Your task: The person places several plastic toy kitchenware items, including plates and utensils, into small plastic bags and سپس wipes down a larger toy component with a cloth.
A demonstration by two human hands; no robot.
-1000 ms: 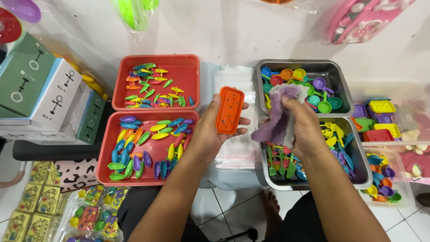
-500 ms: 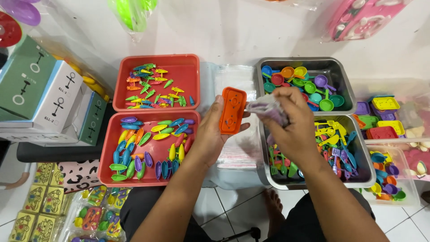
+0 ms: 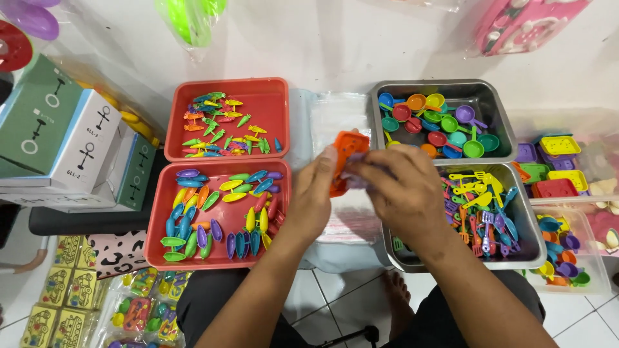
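Observation:
My left hand [image 3: 311, 196] holds a small orange perforated toy tray [image 3: 347, 149] upright over the middle of the work surface. My right hand [image 3: 405, 193] is closed against that tray's right side, with a bit of pale purple plastic [image 3: 356, 176] pinched in its fingers. Both hands meet between the lower red tray [image 3: 155, 233] of flat colourful oval pieces and the lower metal tray [image 3: 532, 248] of small toy utensils.
An upper red tray [image 3: 271, 96] holds small colourful toy bits. An upper metal tray [image 3: 491, 96] holds toy pans. Clear bags [image 3: 335, 116] lie in the middle. Bins of coloured toy baskets [image 3: 560, 167] sit right, green and white boxes [image 3: 58, 148] left.
My right hand has carried the pale purple piece from over the metal trays leftward to the orange tray. My left hand has kept hold of the orange tray, shifting slightly.

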